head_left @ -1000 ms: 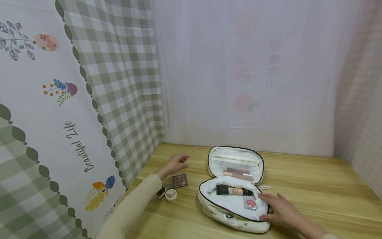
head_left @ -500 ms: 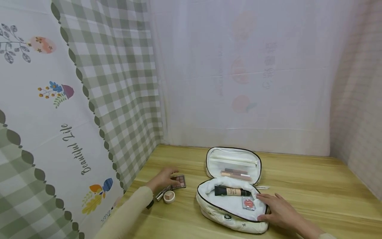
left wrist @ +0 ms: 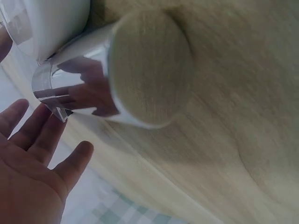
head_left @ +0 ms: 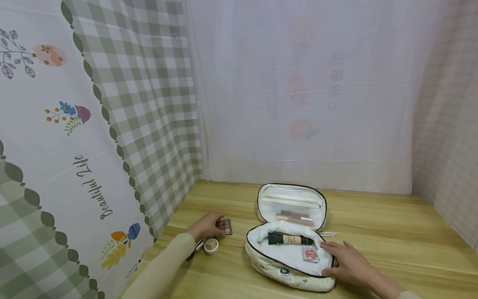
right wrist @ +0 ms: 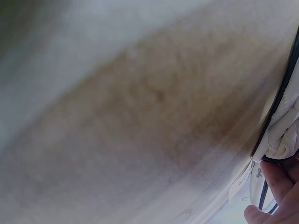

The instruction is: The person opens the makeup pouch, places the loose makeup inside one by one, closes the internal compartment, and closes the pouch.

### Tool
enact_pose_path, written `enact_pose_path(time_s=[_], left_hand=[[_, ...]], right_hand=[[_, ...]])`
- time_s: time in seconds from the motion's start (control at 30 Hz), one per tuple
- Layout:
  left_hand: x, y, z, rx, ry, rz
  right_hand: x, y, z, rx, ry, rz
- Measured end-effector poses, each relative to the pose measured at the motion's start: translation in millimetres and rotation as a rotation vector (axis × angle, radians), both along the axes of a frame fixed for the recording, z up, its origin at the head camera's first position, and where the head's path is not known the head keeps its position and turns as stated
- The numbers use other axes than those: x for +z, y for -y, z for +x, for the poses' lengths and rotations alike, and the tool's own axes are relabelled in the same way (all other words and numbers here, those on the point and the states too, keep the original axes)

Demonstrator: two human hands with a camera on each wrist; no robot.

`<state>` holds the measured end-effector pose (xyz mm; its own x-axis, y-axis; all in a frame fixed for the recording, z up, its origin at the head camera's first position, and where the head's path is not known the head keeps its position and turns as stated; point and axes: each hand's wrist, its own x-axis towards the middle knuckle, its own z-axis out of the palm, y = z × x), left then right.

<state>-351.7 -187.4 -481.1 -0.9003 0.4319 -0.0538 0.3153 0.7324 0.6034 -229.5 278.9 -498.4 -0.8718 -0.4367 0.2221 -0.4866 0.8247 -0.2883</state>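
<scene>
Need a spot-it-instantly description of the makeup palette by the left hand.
On the wooden table, find the open white-lined bag, then look left to the person's left hand. The palette is right at that hand. It is rectangular with a grid of brown-toned squares, unlike the round white pot just nearer the camera.

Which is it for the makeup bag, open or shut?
Open: the makeup bag's lid is tipped back, showing a black-and-beige tube and a clear compact inside.
</scene>
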Motion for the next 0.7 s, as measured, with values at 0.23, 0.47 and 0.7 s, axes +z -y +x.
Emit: enact_pose_path(time_s=[0.23, 0.47, 0.7], left_hand=[[1.2, -3.0, -2.3, -0.039, 0.004, -0.04], [-1.6, -3.0, -6.2, -0.032, -0.036, -0.109], [9.1, -3.4, -8.1, -0.01, -0.059, -0.093]], right_hand=[[2.2, 0.1, -0.4, 0.008, 0.013, 0.01], [2.2, 0.4, 0.9, 0.014, 0.006, -0.003], [1.2, 0.1, 1.4, 0.013, 0.002, -0.009]])
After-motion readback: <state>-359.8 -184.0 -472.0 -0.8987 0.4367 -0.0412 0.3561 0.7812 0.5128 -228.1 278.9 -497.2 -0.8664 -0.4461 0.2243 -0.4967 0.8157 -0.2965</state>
